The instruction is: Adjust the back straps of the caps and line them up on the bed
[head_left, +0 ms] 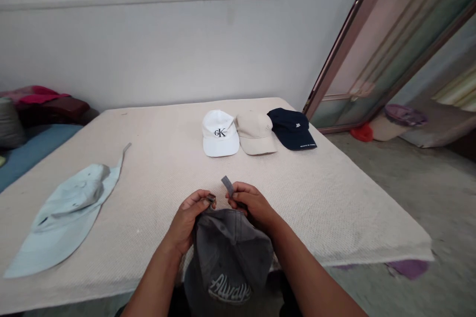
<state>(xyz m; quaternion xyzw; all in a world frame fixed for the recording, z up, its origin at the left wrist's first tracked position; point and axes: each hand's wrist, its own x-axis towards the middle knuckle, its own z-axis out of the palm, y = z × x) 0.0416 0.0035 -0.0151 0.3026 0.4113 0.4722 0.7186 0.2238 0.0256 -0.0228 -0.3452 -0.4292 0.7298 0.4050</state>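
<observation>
A dark grey cap [234, 252] with white lettering hangs between my hands at the table's near edge, its crown toward me. My left hand [191, 215] pinches the metal buckle [211, 198] at the cap's back. In my right hand [251, 202] is the grey strap [227, 185], its free end pointing up past the fingers. Strap and buckle are apart. On the left of the table lies a light blue cap [70, 213], its strap sticking out.
A white cap [220, 133], a beige cap [255, 132] and a navy cap [292, 129] sit in a row on the table's cream cover [163, 158]. Behind stands a white wall. A red item [361, 132] lies on the floor at right.
</observation>
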